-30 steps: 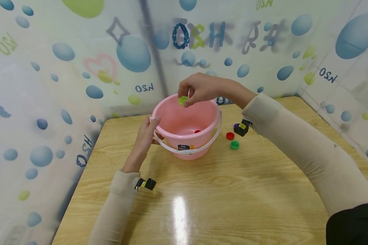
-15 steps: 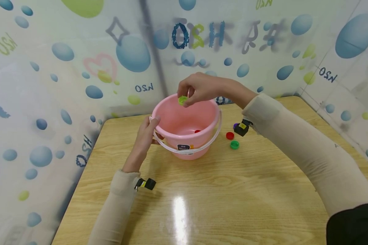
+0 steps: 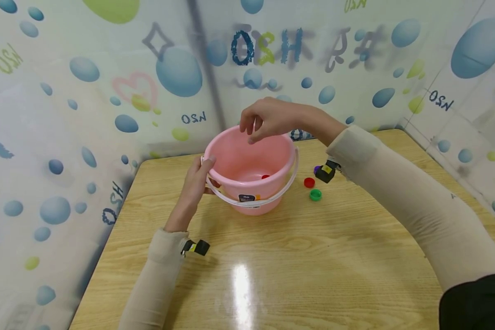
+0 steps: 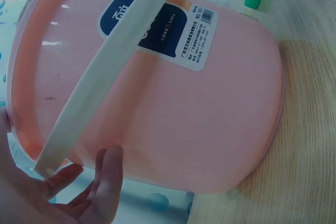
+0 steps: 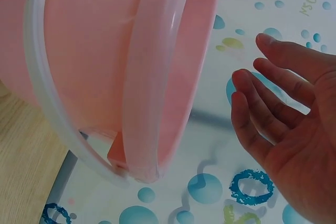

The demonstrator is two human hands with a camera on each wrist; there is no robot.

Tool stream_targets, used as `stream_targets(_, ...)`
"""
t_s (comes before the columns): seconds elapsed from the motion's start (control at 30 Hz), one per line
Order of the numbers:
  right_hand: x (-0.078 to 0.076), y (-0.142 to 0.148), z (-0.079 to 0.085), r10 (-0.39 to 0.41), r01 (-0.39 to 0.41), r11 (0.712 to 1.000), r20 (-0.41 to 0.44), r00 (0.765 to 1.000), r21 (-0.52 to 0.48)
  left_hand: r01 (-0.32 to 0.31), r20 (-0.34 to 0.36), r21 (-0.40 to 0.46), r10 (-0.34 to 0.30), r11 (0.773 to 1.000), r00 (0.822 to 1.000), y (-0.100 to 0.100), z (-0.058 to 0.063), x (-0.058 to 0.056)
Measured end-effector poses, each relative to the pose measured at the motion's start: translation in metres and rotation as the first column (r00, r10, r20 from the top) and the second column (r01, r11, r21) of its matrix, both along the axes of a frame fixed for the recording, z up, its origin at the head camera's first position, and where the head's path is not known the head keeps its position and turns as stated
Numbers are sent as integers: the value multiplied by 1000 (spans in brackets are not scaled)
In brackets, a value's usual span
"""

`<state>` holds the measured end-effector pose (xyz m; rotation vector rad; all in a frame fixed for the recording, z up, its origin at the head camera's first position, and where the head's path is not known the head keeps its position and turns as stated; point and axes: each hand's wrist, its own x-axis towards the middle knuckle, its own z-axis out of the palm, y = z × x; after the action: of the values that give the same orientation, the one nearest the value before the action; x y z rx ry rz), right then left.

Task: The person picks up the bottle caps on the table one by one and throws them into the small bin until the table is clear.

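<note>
A pink plastic bucket (image 3: 239, 156) with a white handle (image 3: 286, 187) stands on the table, and a red cap (image 3: 266, 177) shows in its bottom. My left hand (image 3: 193, 184) grips its left rim, thumb over the edge and fingers under the rim outside. Above the bucket's mouth hovers my right hand (image 3: 270, 118), fingers loosely bent and nothing between them, also plain in the right wrist view. The yellow-green cap is out of sight. Right of the bucket lie another red cap (image 3: 309, 183), a green cap (image 3: 315, 195) and a purple cap (image 3: 316, 169), partly hidden by the right wrist camera.
The wooden table (image 3: 297, 266) reaches toward me, with a bright reflection in front of the bucket. Just behind the bucket, a wall covering (image 3: 148, 114) with blue and green drops closes the back; it runs along both sides too.
My right hand has let go of the yellow-green cap, which no longer shows between thumb and fingers. The fingers have parted slightly; the left hand and bucket have stayed put.
</note>
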<state>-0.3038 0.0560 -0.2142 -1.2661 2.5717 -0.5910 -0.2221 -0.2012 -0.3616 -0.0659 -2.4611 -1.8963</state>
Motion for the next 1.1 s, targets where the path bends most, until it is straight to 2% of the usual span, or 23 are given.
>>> stream_targets(0.43,0,6,-6,-17,17,1000,6,1000,22,2,3,-3,-2,1000,1000,1,1,1)
stream_targets(0.63,0,21,-16,-46,45,998,21,999,48,-10,10,-4,10,1000,1000,1,2,1)
stream_targets(1.1,7,63,-25,-78,78,997,-9,997,-21,-1,7,-4,1,1000,1000,1,0,0)
